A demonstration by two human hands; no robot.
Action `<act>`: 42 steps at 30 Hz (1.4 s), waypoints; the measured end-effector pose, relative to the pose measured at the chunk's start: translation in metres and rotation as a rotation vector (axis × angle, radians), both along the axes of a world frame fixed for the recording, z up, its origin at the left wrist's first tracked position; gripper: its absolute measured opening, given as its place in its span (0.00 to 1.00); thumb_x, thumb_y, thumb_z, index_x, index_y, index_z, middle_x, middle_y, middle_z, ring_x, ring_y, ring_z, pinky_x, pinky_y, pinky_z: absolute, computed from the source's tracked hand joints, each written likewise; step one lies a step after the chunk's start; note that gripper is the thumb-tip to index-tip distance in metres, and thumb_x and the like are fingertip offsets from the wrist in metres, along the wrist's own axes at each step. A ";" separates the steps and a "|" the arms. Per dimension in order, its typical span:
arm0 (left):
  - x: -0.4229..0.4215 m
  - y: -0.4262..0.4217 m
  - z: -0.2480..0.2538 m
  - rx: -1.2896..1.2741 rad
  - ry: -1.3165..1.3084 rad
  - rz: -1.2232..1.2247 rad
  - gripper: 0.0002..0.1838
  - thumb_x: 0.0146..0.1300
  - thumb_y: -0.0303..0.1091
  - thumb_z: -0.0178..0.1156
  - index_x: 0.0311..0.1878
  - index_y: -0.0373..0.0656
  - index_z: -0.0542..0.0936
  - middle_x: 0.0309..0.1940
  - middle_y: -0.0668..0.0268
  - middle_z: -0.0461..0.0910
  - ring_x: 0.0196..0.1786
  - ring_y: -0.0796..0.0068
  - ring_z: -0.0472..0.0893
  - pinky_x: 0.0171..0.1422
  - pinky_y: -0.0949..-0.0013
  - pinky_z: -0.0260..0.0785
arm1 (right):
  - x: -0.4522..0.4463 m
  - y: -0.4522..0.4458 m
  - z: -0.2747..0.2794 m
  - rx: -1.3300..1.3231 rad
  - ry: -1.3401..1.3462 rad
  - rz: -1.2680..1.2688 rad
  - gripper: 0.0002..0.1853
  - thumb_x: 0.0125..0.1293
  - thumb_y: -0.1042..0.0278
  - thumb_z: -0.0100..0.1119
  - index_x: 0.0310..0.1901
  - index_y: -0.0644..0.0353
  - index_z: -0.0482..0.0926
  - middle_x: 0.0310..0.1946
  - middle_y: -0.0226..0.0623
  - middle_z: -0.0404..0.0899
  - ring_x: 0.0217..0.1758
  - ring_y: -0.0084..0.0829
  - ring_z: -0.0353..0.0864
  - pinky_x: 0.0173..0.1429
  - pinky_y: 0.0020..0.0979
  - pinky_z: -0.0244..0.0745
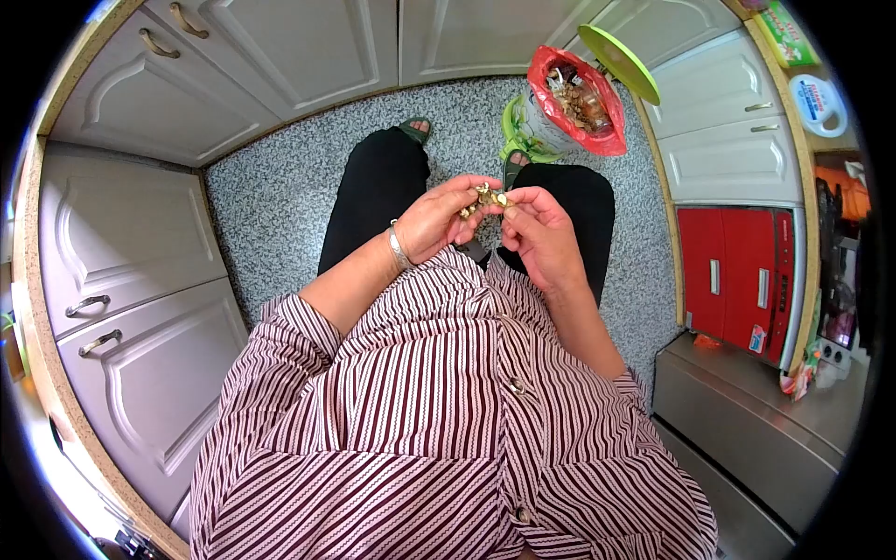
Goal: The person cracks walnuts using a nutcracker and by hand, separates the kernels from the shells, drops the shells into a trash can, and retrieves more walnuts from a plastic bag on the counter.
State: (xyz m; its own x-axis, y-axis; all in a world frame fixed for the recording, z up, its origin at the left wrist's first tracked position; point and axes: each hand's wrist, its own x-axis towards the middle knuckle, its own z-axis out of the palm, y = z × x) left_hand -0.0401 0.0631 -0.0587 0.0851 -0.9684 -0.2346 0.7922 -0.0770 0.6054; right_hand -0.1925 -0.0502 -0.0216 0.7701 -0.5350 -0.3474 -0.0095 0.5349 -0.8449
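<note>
My left hand (437, 220), with a silver bracelet at the wrist, is closed round a small clump of pale and brown pieces (482, 198) above my lap. The fingertips of my right hand (541, 231) pinch the right end of the same clump, where a whitish piece shows. Both hands nearly meet between my knees. What the pieces are is too small to tell.
A bin with a red bag (610, 140) holding brown scraps stands on the speckled floor (289, 168) beyond my right knee, its green lid (620, 63) raised. Grey cupboards (140, 224) surround me. A red-fronted unit (730, 275) is at the right.
</note>
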 end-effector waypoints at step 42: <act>-0.002 -0.002 -0.016 0.102 -0.302 -0.017 0.11 0.69 0.28 0.57 0.54 0.41 0.75 0.29 0.75 0.74 0.22 0.90 0.64 0.23 0.82 0.54 | 0.005 0.008 0.003 -1.056 0.256 0.158 0.12 0.59 0.77 0.66 0.46 0.63 0.80 0.35 0.35 0.76 0.34 0.26 0.77 0.37 0.26 0.74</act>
State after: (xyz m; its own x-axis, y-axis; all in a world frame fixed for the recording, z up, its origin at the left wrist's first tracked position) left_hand -0.0426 0.0609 -0.0743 0.1495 -0.9429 -0.2975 0.5755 -0.1617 0.8017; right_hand -0.1873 -0.0422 -0.0188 0.8265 -0.5588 0.0686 -0.2543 -0.4793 -0.8400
